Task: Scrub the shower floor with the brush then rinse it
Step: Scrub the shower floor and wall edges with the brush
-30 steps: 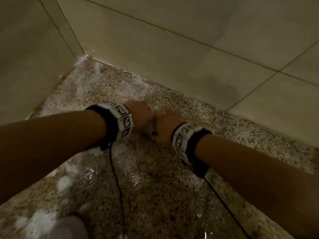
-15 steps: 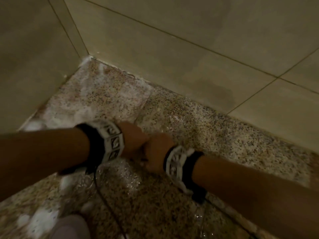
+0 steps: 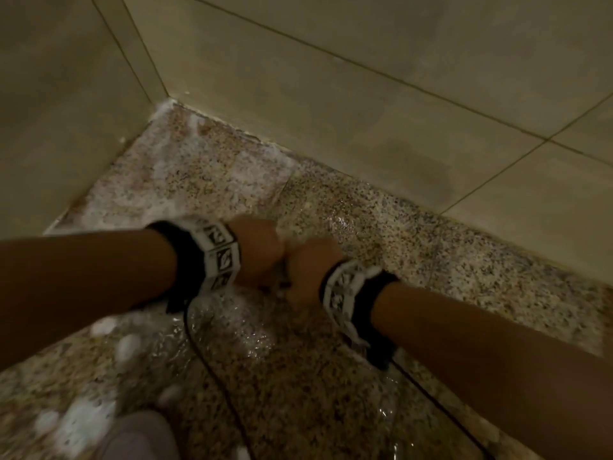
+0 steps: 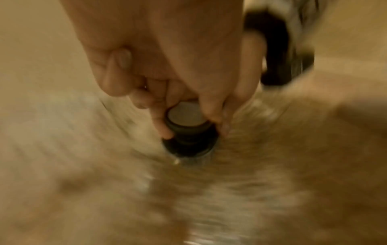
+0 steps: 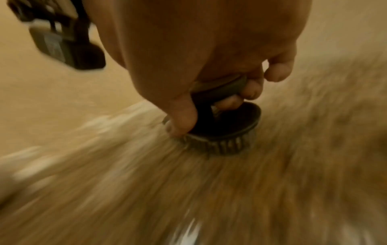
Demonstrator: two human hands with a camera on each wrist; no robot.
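Both of your hands are clamped on one small round scrub brush (image 5: pixel 226 132): your left hand (image 3: pixel 257 252) curls its fingers (image 4: pixel 161 122) around the knob on top, and your right hand (image 3: pixel 310 272) wraps the same knob from the other side, thumb low against the brush base. The brush sits bristles-down on the speckled granite shower floor (image 3: pixel 431 247), a little out from the corner where the tiled walls (image 3: pixel 331 111) meet.

The floor under you is wet and glossy, with soap foam (image 3: pixel 79 423) in clumps near your shoe (image 3: pixel 139 436). That film is the main hazard: lean hard on so small a knob and the brush may skid, taking your knuckles into the wall or tipping your weight forward. Your foot could slide too. The wrist cables (image 3: pixel 205 353) trail over the wet stone and might snag under the brush.
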